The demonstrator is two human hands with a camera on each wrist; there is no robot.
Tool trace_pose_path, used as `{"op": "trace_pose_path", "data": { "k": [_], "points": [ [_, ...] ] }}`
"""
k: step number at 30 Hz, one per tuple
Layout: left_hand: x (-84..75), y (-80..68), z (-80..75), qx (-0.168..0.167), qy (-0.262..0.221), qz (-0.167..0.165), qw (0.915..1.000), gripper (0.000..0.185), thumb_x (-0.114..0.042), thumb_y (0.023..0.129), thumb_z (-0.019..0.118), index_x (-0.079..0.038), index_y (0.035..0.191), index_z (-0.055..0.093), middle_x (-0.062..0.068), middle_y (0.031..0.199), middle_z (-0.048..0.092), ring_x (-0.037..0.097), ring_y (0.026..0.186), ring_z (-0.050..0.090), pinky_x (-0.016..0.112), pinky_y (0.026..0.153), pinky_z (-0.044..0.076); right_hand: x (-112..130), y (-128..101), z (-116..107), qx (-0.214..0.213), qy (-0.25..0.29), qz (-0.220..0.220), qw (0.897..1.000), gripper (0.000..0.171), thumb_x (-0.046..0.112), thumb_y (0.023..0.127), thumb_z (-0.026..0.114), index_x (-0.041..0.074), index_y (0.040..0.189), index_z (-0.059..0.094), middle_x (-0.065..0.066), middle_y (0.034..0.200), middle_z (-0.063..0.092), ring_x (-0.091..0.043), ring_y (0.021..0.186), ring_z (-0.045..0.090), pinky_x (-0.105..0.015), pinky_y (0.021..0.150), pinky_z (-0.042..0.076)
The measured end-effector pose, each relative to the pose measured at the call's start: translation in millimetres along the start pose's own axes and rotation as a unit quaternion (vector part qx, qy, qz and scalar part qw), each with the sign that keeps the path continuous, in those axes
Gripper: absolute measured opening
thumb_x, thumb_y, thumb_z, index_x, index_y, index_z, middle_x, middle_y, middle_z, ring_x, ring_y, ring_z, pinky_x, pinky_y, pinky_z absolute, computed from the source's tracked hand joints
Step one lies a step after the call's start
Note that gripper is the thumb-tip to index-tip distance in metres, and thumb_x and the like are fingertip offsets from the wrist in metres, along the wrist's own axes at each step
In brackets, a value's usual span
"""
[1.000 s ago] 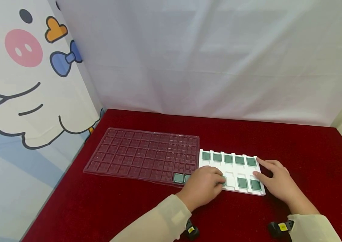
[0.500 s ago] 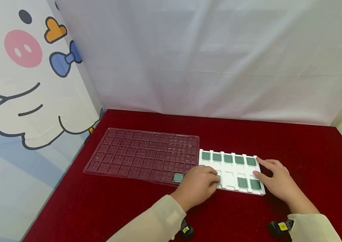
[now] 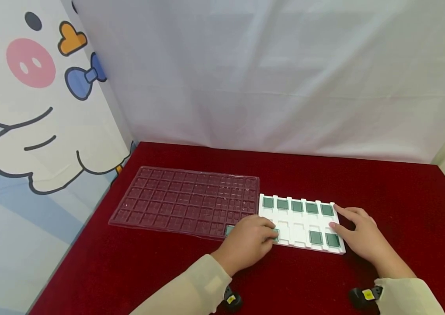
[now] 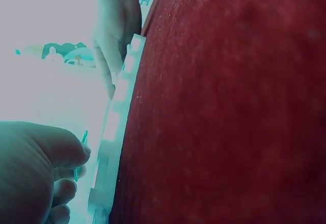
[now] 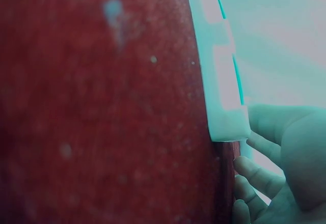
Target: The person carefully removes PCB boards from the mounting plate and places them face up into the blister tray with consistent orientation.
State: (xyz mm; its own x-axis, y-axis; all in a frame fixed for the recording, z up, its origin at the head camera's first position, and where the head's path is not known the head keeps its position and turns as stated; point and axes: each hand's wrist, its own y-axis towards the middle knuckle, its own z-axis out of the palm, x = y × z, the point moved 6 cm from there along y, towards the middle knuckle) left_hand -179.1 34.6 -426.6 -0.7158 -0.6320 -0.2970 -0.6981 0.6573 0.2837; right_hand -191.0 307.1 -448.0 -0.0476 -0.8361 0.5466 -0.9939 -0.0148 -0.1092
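Left hand [image 3: 248,243] carried green chip [image 3: 275,235] leftward.

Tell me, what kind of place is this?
Probably a small staged work table, not a real factory: a red cloth table, a white sheet backdrop and a cartoon curtain surround it. The hands sort green chips between a white tray and a clear tray.

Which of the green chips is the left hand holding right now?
The green chip pinched in the left hand over the white tray's near-left corner; the other chips all lie untouched in slots.
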Motion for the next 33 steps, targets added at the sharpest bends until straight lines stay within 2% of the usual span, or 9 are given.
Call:
{"op": "trace_pose_path", "data": {
  "k": [11,21,33],
  "points": [
    [12.0,-11.9,-9.6,-0.013,-0.007,-0.012,0.9998,0.017,-0.016,0.096,0.074,-0.02,0.11,0.083,-0.006,0.115,0.073,0.01,0.108,0.065,0.025,0.102,0.05,-3,1,1,0.003,0.0,0.001,1.0,0.069,0.03,0.1,0.068,-0.001,0.155,0.041,-0.035,0.147,0.037,-0.057,0.129,0.035,-0.076,0.1,0.037],
    [26.2,-23.6,-17.6,-0.006,-0.012,-0.03,0.9995,0.019,-0.015,0.096,0.073,-0.016,0.113,0.082,-0.004,0.118,0.072,0.013,0.111,0.065,0.03,0.104,0.05,-2,2,1,0.001,-0.001,-0.002,1.0,0.069,0.029,0.099,0.069,-0.001,0.155,0.041,-0.035,0.146,0.038,-0.057,0.128,0.036,-0.076,0.099,0.038],
    [38.7,-35.5,-18.8,-0.01,-0.017,-0.049,0.9986,0.019,-0.015,0.096,0.073,-0.016,0.113,0.082,-0.004,0.12,0.072,0.013,0.113,0.065,0.031,0.105,0.05,-2,2,2,0.003,0.0,-0.002,1.0,0.069,0.029,0.1,0.068,-0.001,0.155,0.041,-0.036,0.147,0.036,-0.057,0.128,0.035,-0.076,0.099,0.038]
  ]
}}
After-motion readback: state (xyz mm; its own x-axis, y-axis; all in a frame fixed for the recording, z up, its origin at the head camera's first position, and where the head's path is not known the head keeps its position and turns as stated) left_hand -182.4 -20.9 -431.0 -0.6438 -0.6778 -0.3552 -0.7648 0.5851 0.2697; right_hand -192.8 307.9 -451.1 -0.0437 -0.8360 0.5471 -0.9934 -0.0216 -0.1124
